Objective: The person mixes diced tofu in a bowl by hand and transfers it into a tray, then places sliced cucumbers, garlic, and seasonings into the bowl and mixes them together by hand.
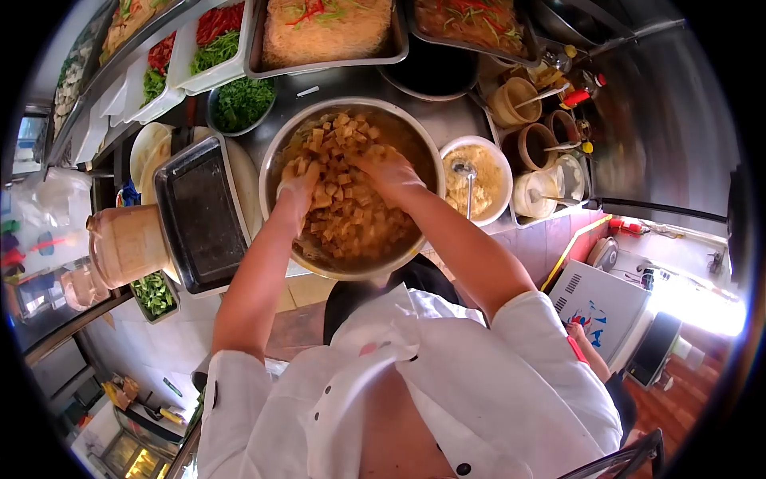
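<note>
Touching cubes (349, 214), left hand (298, 188) and right hand (389, 173) show unclear finger grip; panel's (618, 297) print (592, 319) is illegible.

On my feed I have a large, round metal bowl (421, 156), mouth up, at the near edge of the counter (339, 85); from up here its near rim overlaps that edge. Inside it I see a heap of small, tan-brown cubes (341, 199), moist-looking and tumbled at all angles. They run from the far side toward the near rim, where some blur, and leave the wall showing on the right.
</note>
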`<state>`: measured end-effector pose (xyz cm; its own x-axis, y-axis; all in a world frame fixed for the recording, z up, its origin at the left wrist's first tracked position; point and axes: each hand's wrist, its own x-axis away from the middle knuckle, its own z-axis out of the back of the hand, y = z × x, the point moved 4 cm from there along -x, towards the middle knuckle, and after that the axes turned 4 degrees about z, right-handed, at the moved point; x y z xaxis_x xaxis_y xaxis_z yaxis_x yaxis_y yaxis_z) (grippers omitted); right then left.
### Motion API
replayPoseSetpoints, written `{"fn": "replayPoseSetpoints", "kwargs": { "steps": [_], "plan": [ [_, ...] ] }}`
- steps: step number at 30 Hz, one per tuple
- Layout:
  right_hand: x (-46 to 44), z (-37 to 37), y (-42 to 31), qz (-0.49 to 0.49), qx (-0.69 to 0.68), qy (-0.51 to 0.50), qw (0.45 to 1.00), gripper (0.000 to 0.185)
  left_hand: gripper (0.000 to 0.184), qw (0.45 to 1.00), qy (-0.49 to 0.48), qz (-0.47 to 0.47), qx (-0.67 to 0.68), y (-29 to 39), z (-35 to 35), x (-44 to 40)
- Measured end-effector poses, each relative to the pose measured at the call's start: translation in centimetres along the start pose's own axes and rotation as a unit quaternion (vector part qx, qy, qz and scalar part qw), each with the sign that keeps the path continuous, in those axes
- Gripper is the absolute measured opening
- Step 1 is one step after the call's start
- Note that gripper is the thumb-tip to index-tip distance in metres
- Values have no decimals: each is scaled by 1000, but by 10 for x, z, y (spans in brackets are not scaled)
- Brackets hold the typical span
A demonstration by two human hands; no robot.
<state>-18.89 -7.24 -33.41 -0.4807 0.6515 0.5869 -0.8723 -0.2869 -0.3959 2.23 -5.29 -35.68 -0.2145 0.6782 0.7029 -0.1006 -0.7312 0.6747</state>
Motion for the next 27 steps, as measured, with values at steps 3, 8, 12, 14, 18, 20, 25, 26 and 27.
{"fn": "replayPoseSetpoints", "kwargs": {
  "steps": [3,8,12,14,18,20,25,26,27],
  "plan": [
    [11,-47,20,-156,-416,30,895,87,54,972,-73,98,202,-27,-18,39],
    [7,-75,-7,-191,-730,77,652,82,62,878,-204,140,410,-56,-73,29],
    [32,-26,-27,-208,-576,91,786,76,68,967,-17,208,146,-18,-78,42],
    [18,-19,-25,-32,-242,99,965,68,63,998,-4,33,61,-46,-64,-5],
    [0,-18,-17,33,34,72,996,65,44,987,-26,-14,155,-64,-28,-44],
    [12,-12,-10,6,13,36,999,65,45,995,-42,-39,82,-13,-11,16],
    [45,-56,-2,-220,-824,-25,522,65,58,866,-250,235,363,-24,-22,95],
    [47,-57,-12,-212,-831,-23,515,68,58,866,-250,236,363,-40,-34,84],
    [52,-51,-27,-203,-837,-21,507,70,61,859,-257,207,392,-57,-54,69]
  ]
}}
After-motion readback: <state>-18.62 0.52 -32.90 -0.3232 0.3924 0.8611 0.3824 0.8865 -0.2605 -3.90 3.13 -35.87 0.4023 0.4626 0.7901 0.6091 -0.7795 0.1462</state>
